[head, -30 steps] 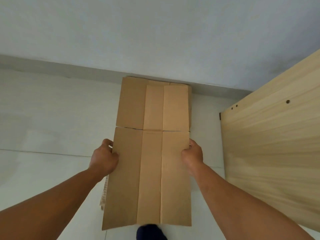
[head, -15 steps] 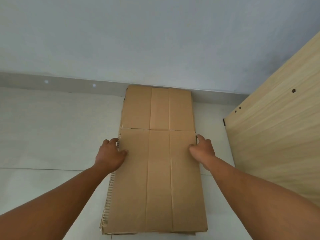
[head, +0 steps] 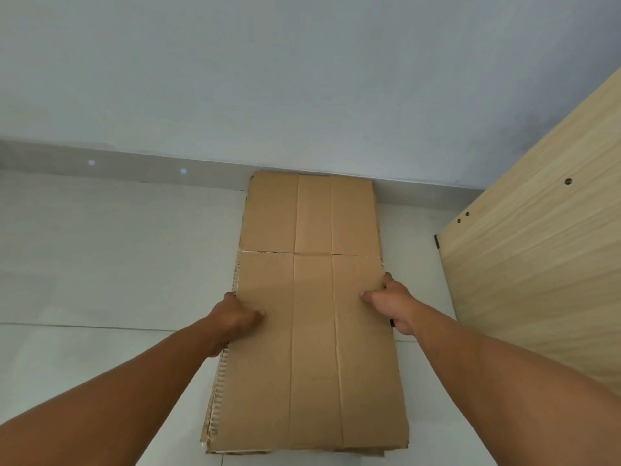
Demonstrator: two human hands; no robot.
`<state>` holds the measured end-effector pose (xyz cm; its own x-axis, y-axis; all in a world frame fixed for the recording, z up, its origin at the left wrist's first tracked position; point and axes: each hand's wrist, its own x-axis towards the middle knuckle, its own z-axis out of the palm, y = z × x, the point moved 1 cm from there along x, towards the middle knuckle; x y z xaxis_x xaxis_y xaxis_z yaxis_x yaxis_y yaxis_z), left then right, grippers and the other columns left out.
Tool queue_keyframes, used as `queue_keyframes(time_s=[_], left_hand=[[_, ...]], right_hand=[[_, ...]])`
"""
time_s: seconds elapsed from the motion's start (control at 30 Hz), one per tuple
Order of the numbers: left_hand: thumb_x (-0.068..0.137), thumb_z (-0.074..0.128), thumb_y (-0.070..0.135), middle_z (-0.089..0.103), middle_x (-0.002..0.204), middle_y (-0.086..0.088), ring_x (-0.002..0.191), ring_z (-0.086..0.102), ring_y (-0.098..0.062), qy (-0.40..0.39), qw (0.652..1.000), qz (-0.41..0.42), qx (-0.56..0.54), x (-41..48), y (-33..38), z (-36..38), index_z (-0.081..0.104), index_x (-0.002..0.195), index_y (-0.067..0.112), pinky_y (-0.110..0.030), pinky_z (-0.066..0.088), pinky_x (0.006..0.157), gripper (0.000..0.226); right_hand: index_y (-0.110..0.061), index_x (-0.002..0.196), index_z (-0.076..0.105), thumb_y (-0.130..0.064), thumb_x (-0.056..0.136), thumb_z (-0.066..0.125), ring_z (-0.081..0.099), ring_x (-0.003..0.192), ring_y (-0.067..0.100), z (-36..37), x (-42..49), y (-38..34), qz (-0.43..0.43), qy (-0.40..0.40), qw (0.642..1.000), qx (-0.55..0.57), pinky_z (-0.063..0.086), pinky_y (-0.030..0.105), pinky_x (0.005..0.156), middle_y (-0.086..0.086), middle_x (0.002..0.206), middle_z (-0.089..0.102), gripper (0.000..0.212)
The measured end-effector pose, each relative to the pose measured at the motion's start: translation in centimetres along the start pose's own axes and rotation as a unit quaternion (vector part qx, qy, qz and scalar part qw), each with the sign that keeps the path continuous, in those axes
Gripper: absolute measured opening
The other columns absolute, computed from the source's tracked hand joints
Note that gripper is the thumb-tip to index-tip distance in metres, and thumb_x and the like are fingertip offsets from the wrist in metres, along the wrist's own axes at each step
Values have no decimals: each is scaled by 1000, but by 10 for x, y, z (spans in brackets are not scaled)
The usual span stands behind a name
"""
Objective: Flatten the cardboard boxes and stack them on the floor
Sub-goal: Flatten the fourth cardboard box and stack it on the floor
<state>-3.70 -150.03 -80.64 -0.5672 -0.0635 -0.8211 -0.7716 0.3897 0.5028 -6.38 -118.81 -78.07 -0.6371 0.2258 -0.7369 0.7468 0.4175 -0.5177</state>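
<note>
Item: flattened brown corrugated cardboard box [head: 312,348], topmost on a stack of flattened boxes [head: 217,391] on the pale tiled floor [head: 100,264], far end against the grey skirting [head: 168,169]. Handling, as judged: light, stiff across its panels, apt to fold at the creases, so best taken at both long edges near mid-length. Your left hand [head: 235,317] gripped the left edge, thumb on top. Your right hand [head: 389,304] gripped the right edge likewise. Both arms reached forward, nearly straight.

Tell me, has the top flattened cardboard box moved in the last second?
Yes. The flattened cardboard box has dropped toward the floor, settling flat on the stack by the baseboard.
</note>
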Motion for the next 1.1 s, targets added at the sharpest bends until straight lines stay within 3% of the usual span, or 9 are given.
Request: queue_keyframes(time_s=[0.1,0.33,0.43,0.5,0.6,0.67,0.77,0.93,1.1], left_hand=[[78,77,47,54,134,-11,118,56,-32,61,993,31,98,1,-1,3,36,142,11,-45,53,95,85],[82,71,54,62,125,-10,111,61,-30,141,969,70,189,1,0,1,50,132,9,-43,54,93,70],[80,75,50,56,132,-14,118,57,-34,146,969,75,184,1,4,2,37,141,9,-48,53,95,83],[80,76,48,45,144,-17,127,51,-37,156,954,124,223,1,9,4,18,152,14,-51,50,100,99],[81,73,51,6,163,-13,148,16,-37,172,886,221,368,-7,23,10,-3,157,30,-54,36,113,109],[80,70,58,-15,165,-6,152,-7,-36,140,836,260,462,-10,33,18,-7,156,36,-56,21,119,110],[70,71,71,-25,163,-2,150,-19,-35,63,791,260,550,-10,37,33,-13,154,40,-59,6,120,123],[56,78,74,-31,161,-3,147,-22,-41,24,774,226,591,-2,34,46,-18,153,40,-60,7,120,141],[56,79,73,-33,160,-4,147,-22,-42,18,768,209,605,4,38,51,-19,153,39,-61,8,119,141]], right_hand=[[-24,158,8,-27,90,68,45,134,27,0,2,1,-5,-4,1000,3,43,41,108,4,154,37,91],[-29,157,-7,-29,90,69,41,138,28,-1,0,2,-29,-10,998,-46,39,42,112,4,157,34,101],[-29,156,-11,-34,91,67,37,141,28,0,-4,3,-73,17,990,-120,37,38,112,4,160,28,102],[-28,157,-9,-43,89,66,25,148,28,0,-6,3,-125,67,962,-234,34,40,115,4,165,11,103],[-25,158,-1,-52,86,64,2,152,27,6,-8,-1,-217,93,898,-371,21,43,121,5,166,-7,100],[-24,158,4,-57,84,62,-5,152,28,15,-10,-9,-269,77,861,-425,13,45,123,5,166,-11,99],[-31,158,4,-63,80,63,-14,152,28,32,-13,-21,-291,7,833,-469,5,49,123,1,165,-19,102],[-36,156,-5,-66,72,71,-21,149,33,49,-4,-23,-262,-52,796,-543,4,61,119,0,161,-31,117],[-35,156,-7,-63,73,72,-21,149,35,52,6,-22,-250,-56,791,-556,4,62,119,0,160,-32,119]])
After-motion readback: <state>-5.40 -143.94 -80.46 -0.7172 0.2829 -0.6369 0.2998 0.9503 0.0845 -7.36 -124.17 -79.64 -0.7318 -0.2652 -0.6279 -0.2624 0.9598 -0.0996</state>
